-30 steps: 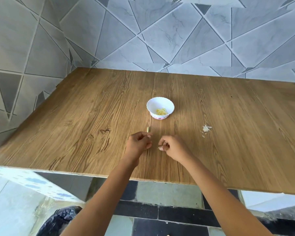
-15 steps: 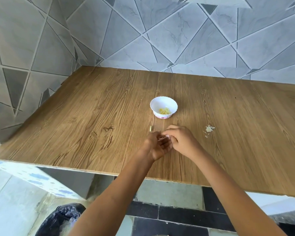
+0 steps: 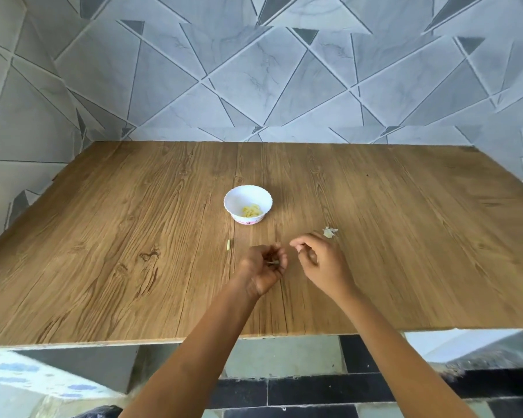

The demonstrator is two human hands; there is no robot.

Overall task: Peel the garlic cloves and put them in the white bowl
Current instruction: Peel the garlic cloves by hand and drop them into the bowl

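The white bowl (image 3: pixel 248 196) stands mid-table with several peeled yellow garlic cloves (image 3: pixel 251 211) inside. My left hand (image 3: pixel 263 268) is just in front of it, fingers curled round a small garlic clove (image 3: pixel 273 262) with loose skin showing. My right hand (image 3: pixel 317 257) hovers a little to the right, apart from the left. Its thumb and forefinger are pinched together and the other fingers are curled; nothing is visible between them. One small pale clove (image 3: pixel 228 245) lies on the wood to the left of my left hand.
A small heap of garlic peel (image 3: pixel 329 232) lies just beyond my right hand. The wooden table (image 3: pixel 103 251) meets tiled walls at the back and left. Its front edge is close under my forearms, with floor below.
The hands met half a second ago and have now parted. The clove sits in my left hand, and my right hand has drawn away to the right, toward the peel heap.
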